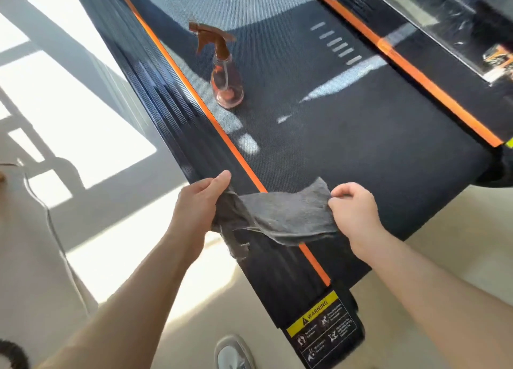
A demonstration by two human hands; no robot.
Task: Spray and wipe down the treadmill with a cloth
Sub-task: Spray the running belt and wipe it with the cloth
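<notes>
A grey cloth (280,219) is stretched between both my hands above the rear left corner of the treadmill. My left hand (198,202) grips its bunched left end, and my right hand (354,210) pinches its right edge. The treadmill's black belt (347,124) runs away from me between two orange stripes (194,91), with a black ribbed side rail (166,96) on the left. A clear spray bottle with an orange-brown trigger head (224,69) stands upright on the belt, well beyond my hands.
A yellow warning label (319,318) marks the treadmill's rear end cap. My grey shoe (234,354) is on the pale floor just below it. A thin cable (55,230) trails over the floor at left. Sunlit patches cover the floor.
</notes>
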